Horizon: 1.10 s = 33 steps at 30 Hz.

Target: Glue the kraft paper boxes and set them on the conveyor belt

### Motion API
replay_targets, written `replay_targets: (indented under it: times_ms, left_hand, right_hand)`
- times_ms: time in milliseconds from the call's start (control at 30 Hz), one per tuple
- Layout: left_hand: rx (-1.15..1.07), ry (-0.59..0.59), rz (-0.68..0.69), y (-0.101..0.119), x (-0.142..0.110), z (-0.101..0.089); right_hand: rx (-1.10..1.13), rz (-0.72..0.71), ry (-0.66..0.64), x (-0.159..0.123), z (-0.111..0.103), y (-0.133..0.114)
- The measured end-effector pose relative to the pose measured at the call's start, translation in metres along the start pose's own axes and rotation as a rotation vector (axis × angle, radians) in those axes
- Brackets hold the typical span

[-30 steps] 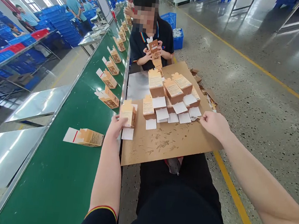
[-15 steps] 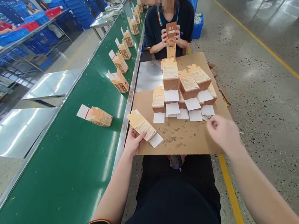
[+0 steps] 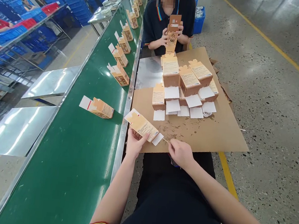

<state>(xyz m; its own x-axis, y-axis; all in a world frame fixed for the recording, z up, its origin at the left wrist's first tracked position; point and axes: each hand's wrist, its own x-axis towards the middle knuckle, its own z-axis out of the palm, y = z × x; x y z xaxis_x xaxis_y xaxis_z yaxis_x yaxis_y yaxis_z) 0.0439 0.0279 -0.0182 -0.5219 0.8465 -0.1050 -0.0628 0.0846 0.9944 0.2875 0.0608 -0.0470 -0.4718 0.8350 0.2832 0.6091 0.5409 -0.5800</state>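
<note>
My left hand [image 3: 134,142] grips a tan printed carton [image 3: 143,126], tilted on its side at the near left corner of the brown cardboard sheet [image 3: 216,132]. One white end flap of the carton points toward my right hand [image 3: 179,153]. That hand is closed in a pinch on a thin stick-like item [image 3: 165,140] whose tip almost touches the flap. A stack of similar open cartons [image 3: 184,83] with white flaps stands further back on the sheet.
A green conveyor belt [image 3: 76,154] runs along my left, carrying a line of cartons, the nearest carton [image 3: 100,108] lying on its side. A person in a dark shirt [image 3: 169,18] sits opposite, holding a carton. Blue crates fill the far left.
My left hand tipped the carton from upright onto its side and drew it nearer. My right hand left the stack's right side and came in next to the carton's flap.
</note>
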Motion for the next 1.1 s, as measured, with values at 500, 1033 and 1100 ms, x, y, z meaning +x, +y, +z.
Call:
replay_targets:
  times_ms: [500,1033,1100]
  left_hand:
    - [0.39,0.087,0.181,-0.023,-0.036,0.022]
    - [0.351,0.579,0.088,0.014,0.039,-0.167]
    - [0.368,0.598,0.08,0.003,0.028,-0.161]
  right_hand:
    - [0.133,0.122,0.199,-0.011,-0.045,0.011]
    - [0.228,0.19,0.189,0.008,-0.068,0.025]
    - [0.229,0.199,0.205,0.009,-0.074,0.03]
